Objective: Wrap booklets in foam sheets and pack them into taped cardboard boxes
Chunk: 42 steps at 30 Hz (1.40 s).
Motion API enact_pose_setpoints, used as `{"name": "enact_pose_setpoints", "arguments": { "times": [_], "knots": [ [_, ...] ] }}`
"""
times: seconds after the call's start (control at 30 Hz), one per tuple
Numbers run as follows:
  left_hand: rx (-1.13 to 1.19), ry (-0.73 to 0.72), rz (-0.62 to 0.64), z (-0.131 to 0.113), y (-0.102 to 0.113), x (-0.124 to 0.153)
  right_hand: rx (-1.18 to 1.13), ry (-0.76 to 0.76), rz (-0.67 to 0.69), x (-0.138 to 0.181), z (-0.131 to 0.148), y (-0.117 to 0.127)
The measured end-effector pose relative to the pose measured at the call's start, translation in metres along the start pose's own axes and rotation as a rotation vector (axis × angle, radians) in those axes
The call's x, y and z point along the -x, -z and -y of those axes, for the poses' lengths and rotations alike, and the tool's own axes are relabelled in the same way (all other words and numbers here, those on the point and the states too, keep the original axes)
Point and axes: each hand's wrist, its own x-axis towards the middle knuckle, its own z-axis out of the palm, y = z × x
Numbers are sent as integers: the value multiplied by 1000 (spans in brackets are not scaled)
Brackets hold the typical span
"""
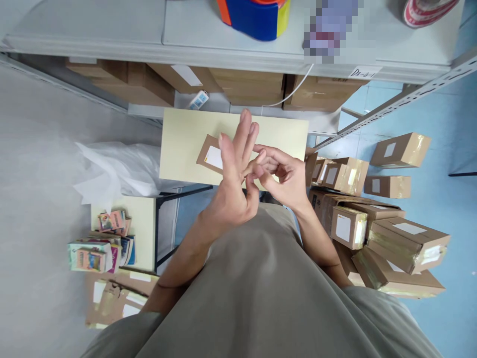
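My left hand (238, 176) is raised above a pale yellow table, palm turned toward my right hand, with several fingers stretched upward and apart. It holds nothing. Against it, my right hand (285, 176) has its fingers curled and thumb bent in, closed around one of the left hand's fingers; the exact contact is partly hidden. Below and behind the left hand, a small brown cardboard packet (203, 153) with a white label lies on the table (182, 144), partly covered by that hand. Neither hand touches the packet.
Beyond the table stands a grey metal shelf (112, 42) with cardboard boxes (253, 84) on its lower level and a blue-and-orange container (253, 20) on top. A white cable (298, 88) hangs down. Labelled cartons (408, 231) are piled at right; books (93, 256) sit at left.
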Motion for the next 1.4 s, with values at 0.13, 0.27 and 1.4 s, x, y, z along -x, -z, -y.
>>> {"name": "enact_pose_setpoints", "arguments": {
  "times": [0.13,0.27,1.4],
  "knots": [
    [7,-17,-54,1,2,1,-10,3,2,-2,-1,-5],
    [71,94,-44,-1,8,6,-8,-6,14,-7,-1,-10],
    [253,147,-96,26,94,33,22,-76,51,-38,-11,-90]
  ]
}}
